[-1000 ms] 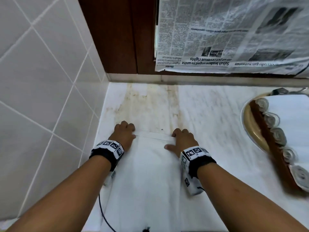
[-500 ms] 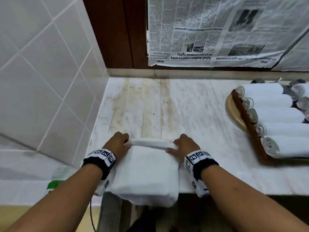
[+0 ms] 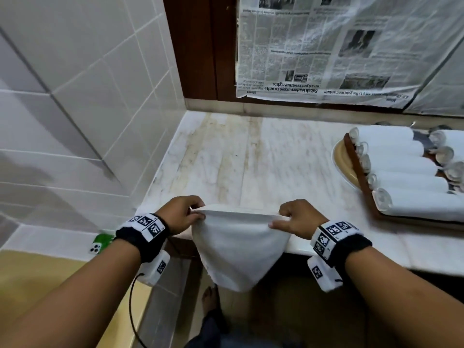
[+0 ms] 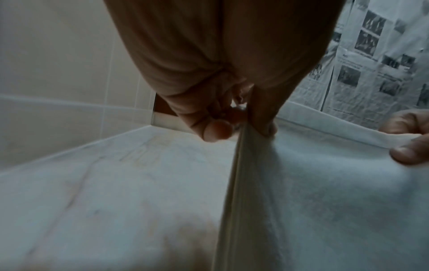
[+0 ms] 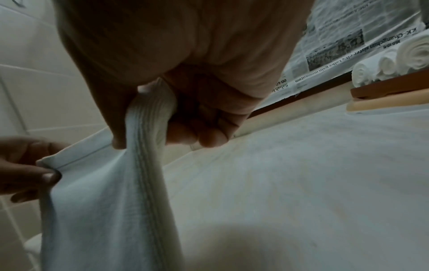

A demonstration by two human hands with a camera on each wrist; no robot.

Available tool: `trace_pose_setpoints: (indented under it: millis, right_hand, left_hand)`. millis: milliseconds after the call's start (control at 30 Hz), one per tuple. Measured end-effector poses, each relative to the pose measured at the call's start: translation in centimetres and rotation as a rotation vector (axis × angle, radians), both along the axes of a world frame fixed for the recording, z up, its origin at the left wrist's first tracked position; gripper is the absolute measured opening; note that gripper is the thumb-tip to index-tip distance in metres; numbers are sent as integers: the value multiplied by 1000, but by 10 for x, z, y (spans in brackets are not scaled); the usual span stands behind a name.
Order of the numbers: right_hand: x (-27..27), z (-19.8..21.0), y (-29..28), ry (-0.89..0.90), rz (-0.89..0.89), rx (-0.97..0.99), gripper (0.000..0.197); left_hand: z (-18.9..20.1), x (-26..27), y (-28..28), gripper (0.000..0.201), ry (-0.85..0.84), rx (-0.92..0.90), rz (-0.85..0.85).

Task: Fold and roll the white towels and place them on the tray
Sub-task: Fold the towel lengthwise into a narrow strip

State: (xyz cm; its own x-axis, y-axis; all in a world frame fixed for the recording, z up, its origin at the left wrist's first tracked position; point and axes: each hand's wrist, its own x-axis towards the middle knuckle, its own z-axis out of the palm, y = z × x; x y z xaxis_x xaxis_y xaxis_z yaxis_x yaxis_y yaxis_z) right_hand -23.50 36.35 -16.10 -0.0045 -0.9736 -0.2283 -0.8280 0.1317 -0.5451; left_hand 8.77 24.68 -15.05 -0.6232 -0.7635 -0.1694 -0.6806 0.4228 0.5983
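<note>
A: White towel — where is it?
B: At 6 o'clock in the head view, off the front edge of the marble counter. Its top hem is stretched level between both hands and the rest hangs down below the counter edge, narrowing to a rounded bottom.
A: Left hand?
B: At 7 o'clock, pinching the left corner of the hem. The left wrist view shows the thumb pressed on the cloth and the other fingers curled in.
A: Right hand?
B: At 5 o'clock, gripping the right corner. In the right wrist view the hem bunches up between thumb and curled fingers.
A: Does the towel touch the counter?
B: Can't tell; the hem sits right at the front edge.
A: Tray?
B: The brown tray is at 3 o'clock, well apart from the hands, resting on a round tan plate. Rolled towels lie on it side by side, spiral ends facing left. More rolls behind them are partly cut off by the frame.
A: Anything else?
B: Newspaper on the wall at 12 to 1 o'clock, upside down. White tiles at 9 to 10 o'clock. A green phone at 8 o'clock, beside the left wrist. A bare foot on the floor at 6 o'clock.
</note>
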Motion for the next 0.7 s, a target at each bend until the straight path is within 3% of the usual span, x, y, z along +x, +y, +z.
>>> trace_pose_setpoints:
  millis: [100, 200, 367, 467, 600, 700]
  right_hand:
    - [-5, 18, 10, -1, 49, 7, 57]
    - [-18, 37, 17, 0, 14, -48, 52]
    - [-29, 56, 23, 81, 29, -72, 41]
    - [-40, 69, 12, -3, -134, -198, 33]
    - [-50, 85, -18, -90, -357, -325, 34]
    - [-58, 104, -47, -50, -363, -375, 9]
  left_hand:
    - [17, -3, 8, 7, -20, 82, 6]
    - [38, -10, 14, 15, 76, 170, 59]
    - [58, -33, 12, 20, 146, 82, 190]
    - [60, -48, 3, 15, 237, 97, 295]
    - [77, -74, -22, 11, 446, 279, 435]
    - [95, -99, -44, 16, 573, 364, 519]
